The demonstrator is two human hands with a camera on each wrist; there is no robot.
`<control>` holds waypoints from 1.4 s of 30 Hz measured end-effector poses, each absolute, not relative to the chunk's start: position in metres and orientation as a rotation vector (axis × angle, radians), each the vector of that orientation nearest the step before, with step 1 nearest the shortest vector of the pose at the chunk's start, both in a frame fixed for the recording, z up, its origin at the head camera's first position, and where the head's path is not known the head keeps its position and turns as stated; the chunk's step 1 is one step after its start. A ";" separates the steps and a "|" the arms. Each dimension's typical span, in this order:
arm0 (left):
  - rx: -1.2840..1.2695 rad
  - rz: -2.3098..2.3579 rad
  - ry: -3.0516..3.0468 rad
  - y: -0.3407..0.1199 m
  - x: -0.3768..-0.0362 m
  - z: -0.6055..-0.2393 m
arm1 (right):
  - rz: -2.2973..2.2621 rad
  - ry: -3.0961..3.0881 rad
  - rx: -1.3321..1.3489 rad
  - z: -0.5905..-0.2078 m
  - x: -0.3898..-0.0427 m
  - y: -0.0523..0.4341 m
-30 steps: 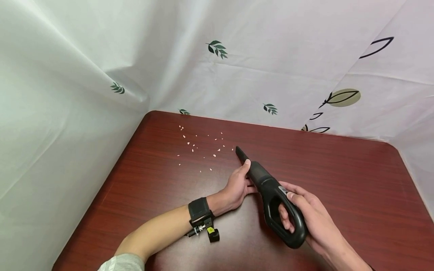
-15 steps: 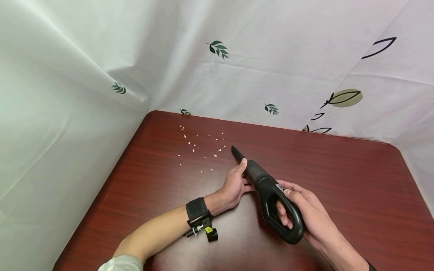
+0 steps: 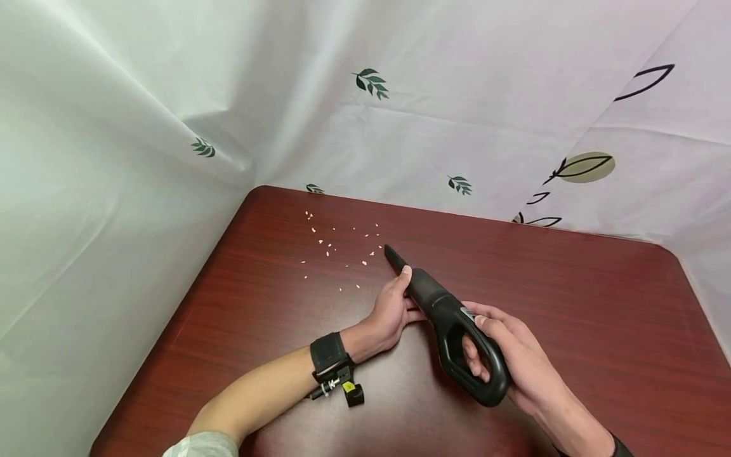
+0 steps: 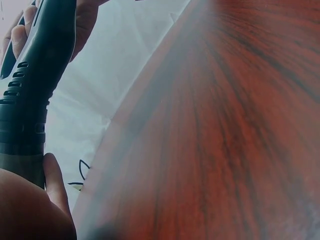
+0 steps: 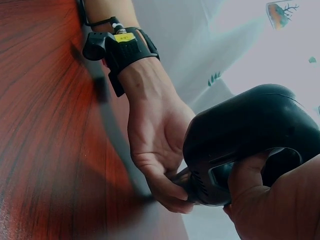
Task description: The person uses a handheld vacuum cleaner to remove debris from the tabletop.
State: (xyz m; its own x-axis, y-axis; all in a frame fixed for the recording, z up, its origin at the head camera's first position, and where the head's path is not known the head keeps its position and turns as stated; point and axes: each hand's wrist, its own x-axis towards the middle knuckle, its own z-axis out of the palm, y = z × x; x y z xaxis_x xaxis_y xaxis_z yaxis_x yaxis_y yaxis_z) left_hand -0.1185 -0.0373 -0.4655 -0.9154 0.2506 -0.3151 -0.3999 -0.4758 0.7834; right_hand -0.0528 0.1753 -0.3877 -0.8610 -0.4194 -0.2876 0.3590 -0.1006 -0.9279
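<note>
The fingers (image 3: pixel 476 360) of your right hand (image 3: pixel 522 352) are clamped round the loop handle of the black handheld vacuum (image 3: pixel 445 311), thumb on top. Your left hand (image 3: pixel 391 311) holds the vacuum's front barrel, thumb along its side and fingers beneath. The vacuum slants over the surface (image 3: pixel 582 304); whether its nozzle (image 3: pixel 394 257) touches, you cannot tell. White bits (image 3: pixel 364 263) lie scattered left of the vacuum's tip, the closest just beside it. Beyond the vacuum hangs a leaf-patterned sheet (image 3: pixel 411 146).

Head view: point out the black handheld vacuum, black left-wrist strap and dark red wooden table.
Black handheld vacuum (image 3: pixel 447 311): head view, mid-body.
Black left-wrist strap (image 3: pixel 328 353): head view, broad band.
Dark red wooden table (image 3: pixel 599 304): head view, bare right side.
</note>
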 end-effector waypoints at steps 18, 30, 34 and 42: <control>-0.185 2.404 1.355 -0.047 -0.112 -0.470 | -2.018 1.628 -0.109 -0.390 -0.052 0.174; -0.193 2.386 1.359 -0.053 -0.102 -0.466 | -2.014 1.604 -0.180 -0.393 -0.051 0.176; -0.193 2.385 1.363 -0.055 -0.099 -0.467 | -2.003 1.602 -0.185 -0.394 -0.050 0.176; -0.181 2.371 1.373 -0.058 -0.091 -0.468 | -1.981 1.590 -0.187 -0.394 -0.047 0.177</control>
